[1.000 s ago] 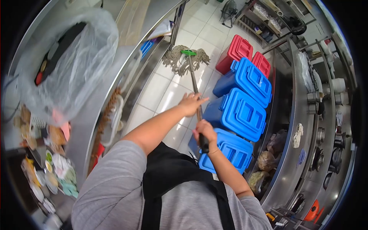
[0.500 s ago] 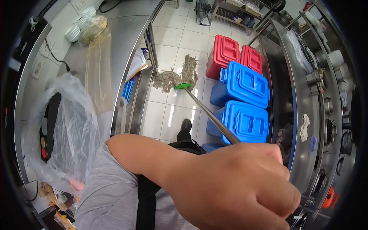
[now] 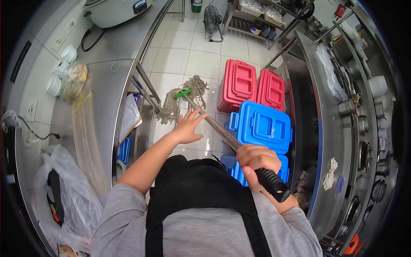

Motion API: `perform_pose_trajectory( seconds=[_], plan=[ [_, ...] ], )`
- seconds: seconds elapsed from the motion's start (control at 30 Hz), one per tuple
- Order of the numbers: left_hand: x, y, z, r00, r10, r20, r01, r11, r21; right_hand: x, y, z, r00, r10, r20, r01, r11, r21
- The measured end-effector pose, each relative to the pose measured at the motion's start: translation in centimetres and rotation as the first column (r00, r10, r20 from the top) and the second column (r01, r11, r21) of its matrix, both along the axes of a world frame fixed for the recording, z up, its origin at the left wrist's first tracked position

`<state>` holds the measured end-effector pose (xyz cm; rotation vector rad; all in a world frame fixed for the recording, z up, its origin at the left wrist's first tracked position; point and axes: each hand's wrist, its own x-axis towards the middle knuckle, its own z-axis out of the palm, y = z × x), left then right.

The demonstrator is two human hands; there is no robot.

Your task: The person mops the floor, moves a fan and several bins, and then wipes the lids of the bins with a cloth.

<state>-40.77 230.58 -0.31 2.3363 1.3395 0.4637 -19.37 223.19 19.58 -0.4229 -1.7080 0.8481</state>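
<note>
Around the upper handle of a mop [image 3: 221, 133], just below its black ribbed grip, my right hand [image 3: 259, 160] is closed. The metal handle slants away to a green clamp [image 3: 183, 93] and a grey string mop head [image 3: 170, 107] lying on the white tiled floor. My left hand [image 3: 187, 127] is open, fingers spread, beside the lower handle and overlapping the strands' edge in this view.
Red lidded bins [image 3: 238, 85] and blue lidded bins [image 3: 265, 126] stand right of the mop. A steel counter [image 3: 105, 73] runs along the left, a steel shelf [image 3: 314, 111] along the right. Farther off is a black fan [image 3: 212, 21].
My left hand has moved from large in the foreground at the handle's top down beside the lower handle, now open. My right hand has come into sight on the handle; the view has shifted.
</note>
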Motion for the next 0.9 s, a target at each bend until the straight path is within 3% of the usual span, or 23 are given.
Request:
perform_pose_trajectory(
  seconds=[0.03, 0.07, 0.1, 0.13, 0.23, 0.33, 0.4, 0.47, 0.5, 0.53, 0.57, 0.73, 0.9],
  plan=[
    [0.8, 2.3, -2.3, 1.0, -0.004, 0.004, 0.004, 1.0, 0.0, -0.1, 2.1, 0.2, 1.0, 0.013, 0.011, -0.013, 1.0, -0.024],
    [2.2, 4.8, -4.1, 0.951, 0.07, 0.301, -0.04, 0.994, -0.103, -0.2, 4.1, 0.5, 0.999, 0.026, 0.022, -0.025, 0.998, -0.049],
    [3.5, 7.1, -5.2, 0.812, 0.167, 0.559, -0.049, 0.975, -0.219, -0.9, 5.7, 1.7, 0.994, 0.079, 0.077, -0.074, 0.995, -0.071],
    [4.4, 9.4, -6.4, 0.811, 0.162, 0.562, -0.042, 0.974, -0.221, -1.6, 7.4, 3.2, 0.983, 0.132, 0.131, -0.12, 0.988, -0.095],
    [7.1, 17.1, -6.4, 0.61, 0.249, 0.752, -0.225, 0.965, -0.137, -1.9, 14.3, 5.0, 0.991, 0.085, 0.105, -0.068, 0.986, -0.151],
    [7.5, 25.5, -6.5, 0.638, 0.144, 0.756, -0.132, 0.988, -0.077, -2.9, 22.4, 5.6, 0.997, 0.06, 0.05, -0.049, 0.979, -0.196],
    [8.2, 31.7, -6.2, 0.643, 0.154, 0.75, -0.079, 0.988, -0.135, -3.5, 28.6, 5.8, 0.991, 0.053, 0.122, -0.03, 0.983, -0.183],
    [9.7, 37.0, -5.0, 0.57, 0.119, 0.813, 0.04, 0.984, -0.172, -4.6, 33.4, 4.6, 0.978, -0.206, -0.044, 0.207, 0.978, 0.013],
    [10.1, 39.4, -4.0, 0.568, 0.13, 0.813, 0.04, 0.982, -0.185, -4.8, 35.3, 4.9, 0.926, -0.36, -0.115, 0.362, 0.932, -0.003],
    [10.6, 41.6, -3.1, 0.614, -0.007, 0.79, 0.127, 0.988, -0.09, -4.4, 37.3, 5.7, 0.885, -0.441, -0.151, 0.443, 0.896, -0.022],
    [11.2, 43.4, -2.4, 0.643, -0.142, 0.752, 0.22, 0.975, -0.004, -3.4, 39.3, 6.6, 0.902, -0.416, -0.115, 0.413, 0.909, -0.049],
    [13.4, 50.3, -3.3, 0.647, -0.127, 0.752, 0.361, 0.92, -0.155, 1.6, 46.7, 9.2, 0.961, -0.275, 0.004, 0.273, 0.954, -0.124],
    [16.3, 53.9, -7.9, 0.714, -0.198, 0.671, 0.432, 0.879, -0.2, 6.0, 48.7, 9.8, 0.945, -0.327, 0.005, 0.323, 0.93, -0.176]
  ],
)
